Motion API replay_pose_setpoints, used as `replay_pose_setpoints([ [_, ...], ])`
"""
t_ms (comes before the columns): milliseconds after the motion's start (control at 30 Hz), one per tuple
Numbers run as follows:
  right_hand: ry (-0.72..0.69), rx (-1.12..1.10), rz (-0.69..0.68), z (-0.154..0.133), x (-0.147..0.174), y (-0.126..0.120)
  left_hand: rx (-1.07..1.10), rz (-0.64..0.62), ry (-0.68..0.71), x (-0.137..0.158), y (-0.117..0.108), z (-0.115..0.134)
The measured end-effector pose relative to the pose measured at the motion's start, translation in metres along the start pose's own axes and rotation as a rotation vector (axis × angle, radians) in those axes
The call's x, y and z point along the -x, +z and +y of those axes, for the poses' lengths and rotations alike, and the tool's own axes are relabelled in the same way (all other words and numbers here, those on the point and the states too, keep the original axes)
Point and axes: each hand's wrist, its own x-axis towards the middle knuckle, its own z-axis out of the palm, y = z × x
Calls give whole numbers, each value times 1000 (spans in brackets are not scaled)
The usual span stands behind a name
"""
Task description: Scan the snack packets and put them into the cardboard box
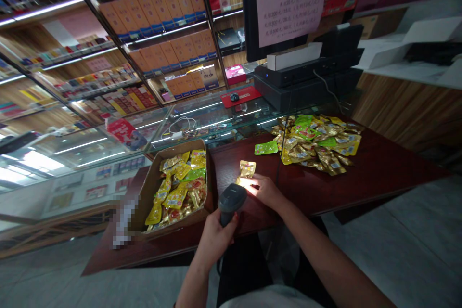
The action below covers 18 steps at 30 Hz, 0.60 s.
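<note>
My left hand (pixel 217 236) is wrapped round the handle of a dark barcode scanner (pixel 233 197), whose head points away from me. Light from it falls on a small gold snack packet (pixel 247 168) and on the fingertips beside it. The fingers of my right hand (pixel 265 190) pinch the near end of that packet just above the table. To the left stands an open cardboard box (pixel 210 178) filled with yellow, gold and green packets (pixel 176 196). A heap of similar packets (pixel 317 142) lies on the right, with one green packet (pixel 266 147) apart at its left side.
The dark red table (pixel 231 154) meets a glass display counter (pixel 202 120). On the counter are a monitor (pixel 249 24) with a paper sign, a mouse (pixel 234 97) and a red bottle-shaped pack (pixel 124 132). A thin dark cable (pixel 282 147) crosses the table. Stocked shelves stand behind.
</note>
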Motion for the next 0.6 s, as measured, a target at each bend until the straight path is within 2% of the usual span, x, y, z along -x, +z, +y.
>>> replay_pose_setpoints([
  [233,22,-20,-15,-2,1,-3,-29,-43,33,-7,4,-5],
  [433,52,-40,-53,0,1,-3,-63,-21,30,-10,6,-9],
  [600,41,-38,-24,1,-1,-1,-66,-10,28,-7,2,-8],
])
